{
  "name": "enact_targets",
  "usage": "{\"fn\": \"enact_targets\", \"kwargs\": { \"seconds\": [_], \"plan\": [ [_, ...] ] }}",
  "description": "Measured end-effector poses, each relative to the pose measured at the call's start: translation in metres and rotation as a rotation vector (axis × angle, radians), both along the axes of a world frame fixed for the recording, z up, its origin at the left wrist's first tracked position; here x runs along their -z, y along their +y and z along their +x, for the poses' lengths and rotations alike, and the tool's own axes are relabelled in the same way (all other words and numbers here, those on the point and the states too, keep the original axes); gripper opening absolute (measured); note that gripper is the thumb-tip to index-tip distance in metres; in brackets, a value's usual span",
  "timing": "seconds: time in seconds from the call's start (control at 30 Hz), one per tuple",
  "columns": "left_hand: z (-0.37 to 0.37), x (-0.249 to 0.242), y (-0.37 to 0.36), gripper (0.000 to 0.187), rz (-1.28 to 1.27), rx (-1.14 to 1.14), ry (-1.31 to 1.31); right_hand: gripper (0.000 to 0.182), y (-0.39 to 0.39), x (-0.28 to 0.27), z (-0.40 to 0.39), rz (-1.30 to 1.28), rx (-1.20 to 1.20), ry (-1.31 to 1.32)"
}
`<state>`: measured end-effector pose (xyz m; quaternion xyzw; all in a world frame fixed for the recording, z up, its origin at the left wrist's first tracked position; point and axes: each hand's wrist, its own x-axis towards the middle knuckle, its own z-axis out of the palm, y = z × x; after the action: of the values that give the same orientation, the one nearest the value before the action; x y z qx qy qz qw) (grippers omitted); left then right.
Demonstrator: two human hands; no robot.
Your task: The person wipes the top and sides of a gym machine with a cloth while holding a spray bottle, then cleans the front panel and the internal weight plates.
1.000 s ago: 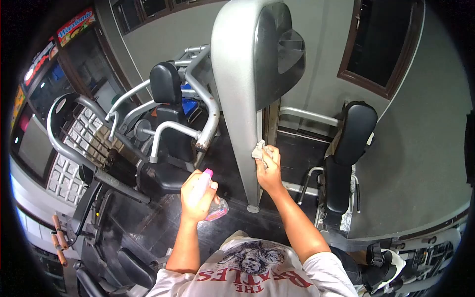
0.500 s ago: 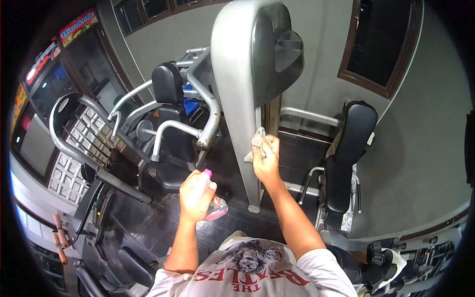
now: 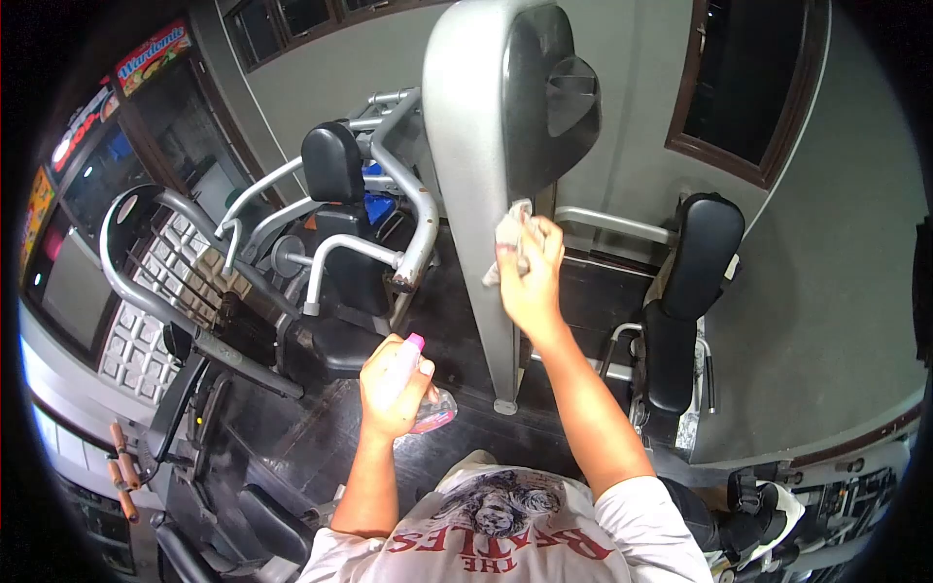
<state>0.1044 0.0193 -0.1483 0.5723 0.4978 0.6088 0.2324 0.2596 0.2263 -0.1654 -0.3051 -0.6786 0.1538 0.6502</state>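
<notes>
A tall silver-grey gym machine column (image 3: 468, 126) with a dark side cover stands in front of me. My right hand (image 3: 531, 282) is closed around a pale, crumpled cloth (image 3: 510, 233) and presses it to the column's edge. Lower and to the left, my left hand (image 3: 394, 389) grips a spray bottle (image 3: 434, 412) with a pink-and-white trigger head and a clear body holding pinkish liquid. The bottle is apart from the column, and my fingers hide its neck.
To the left is a machine with a black padded seat (image 3: 335, 160) and silver lever arms. On the right stands a black padded bench (image 3: 702, 257) beside the grey wall. Dark flooring (image 3: 466, 442) surrounds the column's foot. Wooden-handled grips (image 3: 122, 470) lie far left.
My right hand has slid upward along the column with the cloth. My left hand holds the spray bottle in nearly the same place, and the view has shifted slightly.
</notes>
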Motion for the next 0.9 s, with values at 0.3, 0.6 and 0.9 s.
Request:
{"fn": "enact_targets", "kwargs": {
  "seconds": [0.3, 0.6, 0.9],
  "plan": [
    [-0.007, 0.011, -0.005, 0.005, -0.012, -0.068, -0.027, 0.031, -0.039, 0.268, 0.034, -0.669, -0.145, -0.457],
    [-0.014, 0.007, -0.009, 0.007, -0.018, -0.063, -0.138, 0.035, -0.001, 0.098, 0.014, -0.264, -0.134, 0.164],
    [-0.032, 0.02, -0.016, 0.005, -0.016, -0.135, -0.136, 0.041, 0.002, 0.088, -0.019, -0.159, -0.088, 0.204]
  ]
}}
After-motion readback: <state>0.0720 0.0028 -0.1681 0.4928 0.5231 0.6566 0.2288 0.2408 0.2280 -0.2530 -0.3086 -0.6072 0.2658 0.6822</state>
